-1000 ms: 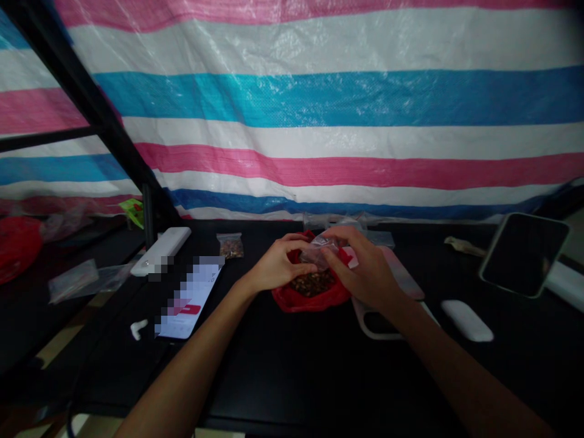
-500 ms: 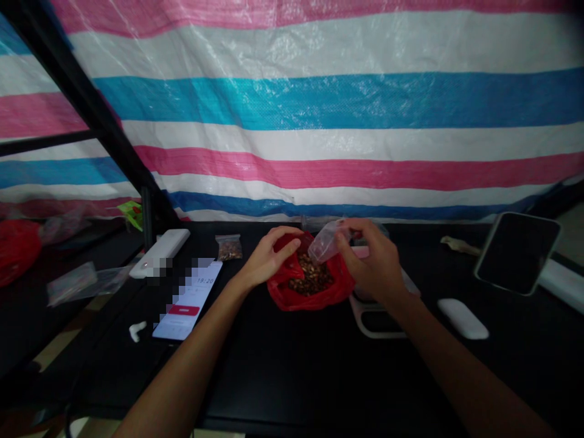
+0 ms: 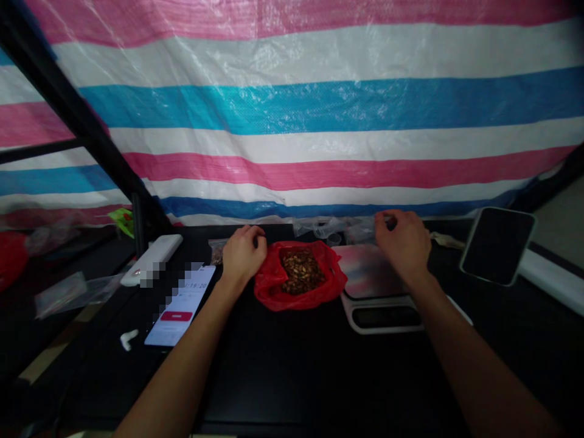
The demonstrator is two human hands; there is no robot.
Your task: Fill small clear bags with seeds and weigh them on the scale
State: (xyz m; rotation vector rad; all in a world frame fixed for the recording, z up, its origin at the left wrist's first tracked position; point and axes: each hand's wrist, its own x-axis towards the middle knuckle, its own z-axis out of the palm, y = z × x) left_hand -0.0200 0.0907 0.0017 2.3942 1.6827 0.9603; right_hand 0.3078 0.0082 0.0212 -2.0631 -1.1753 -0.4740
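A red plastic bag (image 3: 269, 286) stands with its mouth spread wide, and brown seeds or grains (image 3: 302, 271) fill the inside. My left hand (image 3: 244, 255) is on the table just left of this bag, fingers loosely bent, with nothing visible in it. Partly behind that hand lies a small clear bag of brown bits (image 3: 216, 249). Over the right part of a kitchen scale (image 3: 360, 267) is my right hand (image 3: 405, 243), its thumb and fingers curled together. Clear plastic bags (image 3: 358, 230) lie beside its fingertips; whether it grips one is unclear.
A lit phone (image 3: 180, 310), a white earbud (image 3: 128, 339) and a long white device (image 3: 152, 258) lie at left. To the right, a dark-screened phone (image 3: 498, 246) leans beside another white device (image 3: 554, 280). A striped tarp (image 3: 319, 143) hangs behind the table.
My left hand has let go of the red bag and shifted left. My right hand has moved right and back from above the seeds, where it held a clear plastic piece, uncovering the scale.
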